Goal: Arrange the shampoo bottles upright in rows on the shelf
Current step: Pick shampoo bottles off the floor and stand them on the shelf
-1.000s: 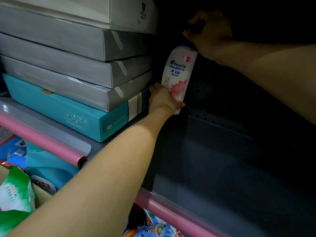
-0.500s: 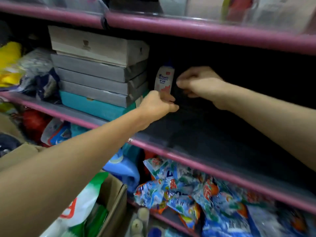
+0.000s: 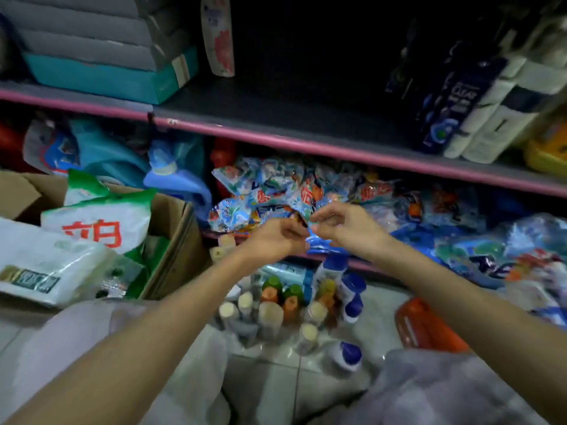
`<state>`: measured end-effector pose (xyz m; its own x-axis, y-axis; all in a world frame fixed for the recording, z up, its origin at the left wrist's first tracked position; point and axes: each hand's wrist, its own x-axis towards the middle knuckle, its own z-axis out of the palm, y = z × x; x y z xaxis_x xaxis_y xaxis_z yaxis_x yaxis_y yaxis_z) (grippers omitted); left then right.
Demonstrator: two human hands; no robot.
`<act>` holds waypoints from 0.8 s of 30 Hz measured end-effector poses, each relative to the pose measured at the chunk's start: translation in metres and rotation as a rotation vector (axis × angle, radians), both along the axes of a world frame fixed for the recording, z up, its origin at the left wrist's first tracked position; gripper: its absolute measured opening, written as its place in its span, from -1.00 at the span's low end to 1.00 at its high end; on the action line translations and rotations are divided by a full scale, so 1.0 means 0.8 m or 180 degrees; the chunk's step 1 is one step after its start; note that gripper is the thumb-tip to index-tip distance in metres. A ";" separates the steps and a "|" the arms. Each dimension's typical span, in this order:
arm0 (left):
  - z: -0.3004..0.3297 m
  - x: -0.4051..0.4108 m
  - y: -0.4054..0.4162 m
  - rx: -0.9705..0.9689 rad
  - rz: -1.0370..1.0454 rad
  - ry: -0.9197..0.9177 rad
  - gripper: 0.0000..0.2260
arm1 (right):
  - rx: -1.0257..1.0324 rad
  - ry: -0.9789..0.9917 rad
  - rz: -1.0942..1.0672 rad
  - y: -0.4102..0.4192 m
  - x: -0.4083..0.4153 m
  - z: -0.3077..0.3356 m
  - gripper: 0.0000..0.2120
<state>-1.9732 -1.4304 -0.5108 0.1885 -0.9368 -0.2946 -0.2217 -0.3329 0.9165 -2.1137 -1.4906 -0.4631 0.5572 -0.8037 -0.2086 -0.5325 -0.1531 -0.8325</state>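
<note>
Pink-edged shelf (image 3: pixel 276 139) above tiled floor (image 3: pixel 267 381)

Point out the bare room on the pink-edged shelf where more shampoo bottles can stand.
Free: the dark shelf board between the white shampoo bottle, standing beside the teal box, and the dark Clear pack at right. Crowded: the far left under the stacked boxes, the right end with white rolls, and the lower shelf of sachets.

Shampoo bottle (image 3: pixel 217 35) losing its cap to the top edge, far shelf (image 3: pixel 276 118) interior vanishing in darkness, both hands smearing with blur
</note>
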 end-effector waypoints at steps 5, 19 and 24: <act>-0.108 -0.067 0.030 0.0624 -0.0087 0.0223 -0.79 | 0.0008 0.0627 -0.0176 0.039 -0.069 -0.114 -0.82; -0.229 -0.112 0.086 0.1258 0.0380 0.0096 -0.83 | -0.0043 0.2674 0.0203 0.086 -0.150 -0.299 -0.67; -0.235 -0.119 0.093 0.1381 -0.0294 -0.0216 -0.62 | -0.0420 0.2903 0.0669 0.083 -0.140 -0.285 -0.66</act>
<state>-2.0682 -1.3557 -0.6989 0.1424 -0.7430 -0.6540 -0.3232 -0.6594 0.6788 -2.2258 -1.4243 -0.6909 0.3600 -0.7537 -0.5499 -0.9205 -0.3831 -0.0775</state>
